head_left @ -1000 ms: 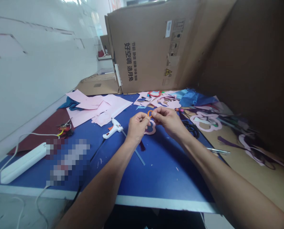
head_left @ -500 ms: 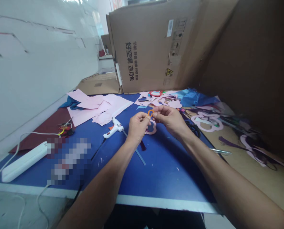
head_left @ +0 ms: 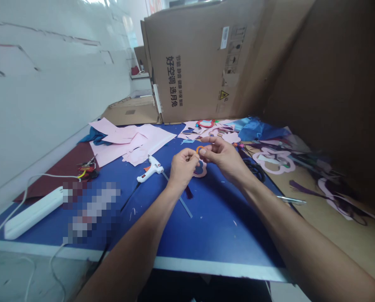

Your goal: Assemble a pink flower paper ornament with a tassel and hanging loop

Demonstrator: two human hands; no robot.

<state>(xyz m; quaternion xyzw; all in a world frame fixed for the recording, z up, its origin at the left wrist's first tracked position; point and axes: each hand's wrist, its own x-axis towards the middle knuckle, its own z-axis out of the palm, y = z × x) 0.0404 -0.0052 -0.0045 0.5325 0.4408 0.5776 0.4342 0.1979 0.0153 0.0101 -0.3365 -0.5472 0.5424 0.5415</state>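
Over the blue tabletop (head_left: 212, 235) my two hands meet around a small orange ring-shaped piece (head_left: 199, 149). My left hand (head_left: 183, 167) pinches its lower left side between thumb and fingertips. On its right side, the thumb and index finger of my right hand (head_left: 222, 156) are closed on it, the other fingers raised. Just beneath my hands lies a pink scalloped paper ring (head_left: 203, 168), partly hidden by them. A dark purple tassel (head_left: 189, 193) shows below my left hand. To the left of that hand rests a white glue gun (head_left: 151, 169) with a clear glue stick (head_left: 184, 205) behind it.
Pink paper sheets (head_left: 124, 134) lie at the back left, paper scraps (head_left: 218, 133) and blue cloth (head_left: 258, 128) at the back right. Scissors (head_left: 88, 165) and a white strip-shaped object (head_left: 36, 214) are at left. Cardboard boxes (head_left: 200, 67) wall the back and right.
The fingers of my right hand have shifted slightly on the orange piece, its upper fingers lifting and spreading. Less of the piece shows now. My left hand has barely moved.
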